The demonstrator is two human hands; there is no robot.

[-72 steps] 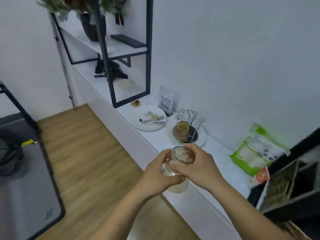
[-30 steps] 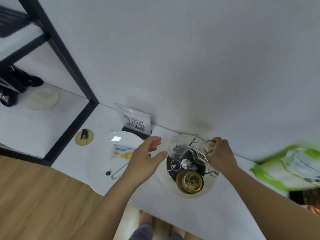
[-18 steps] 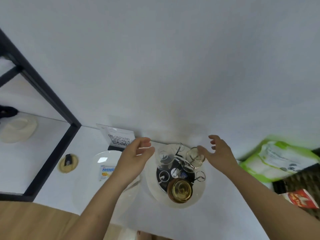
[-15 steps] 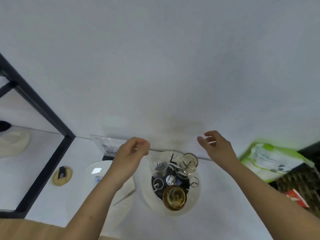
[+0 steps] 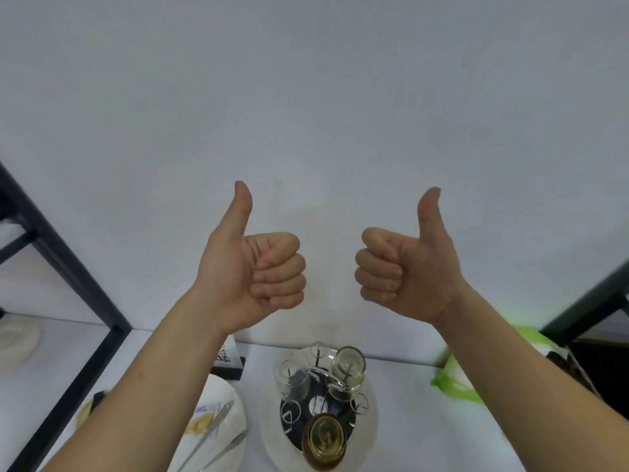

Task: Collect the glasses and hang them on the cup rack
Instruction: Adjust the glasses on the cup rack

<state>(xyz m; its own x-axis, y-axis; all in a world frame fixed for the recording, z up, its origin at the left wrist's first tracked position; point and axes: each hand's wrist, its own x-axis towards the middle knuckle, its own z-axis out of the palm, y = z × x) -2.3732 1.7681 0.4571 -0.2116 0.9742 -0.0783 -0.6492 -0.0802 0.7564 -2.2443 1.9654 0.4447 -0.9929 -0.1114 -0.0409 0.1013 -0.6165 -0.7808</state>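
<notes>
The left hand [image 5: 252, 270] and the right hand [image 5: 405, 270] are both raised in front of a plain white wall [image 5: 313, 97], each curled into a fist with the thumb pointing up and nothing in its grasp. Below them a white counter [image 5: 425, 420] runs along the foot of the wall. On it, near the back edge, sits the cup rack [image 5: 320, 386], a wire stand on a round white plate [image 5: 369, 427]. Three glasses hang upside down on its prongs: a clear glass [image 5: 349, 367] on the right side toward the wall, another clear glass [image 5: 289, 376] on the left, and an amber glass [image 5: 325, 441] at the front edge of the plate. To the left of the rack lies a second white plate [image 5: 235, 410] with tongs [image 5: 218, 424] across it, and behind that a small QR-code sign [image 5: 226, 357] stands against the wall. A green bag [image 5: 456, 383] rests on the counter to the right, partly hidden by the right forearm. A black metal shelf frame [image 5: 68, 277] rises at the counter's left end.
</notes>
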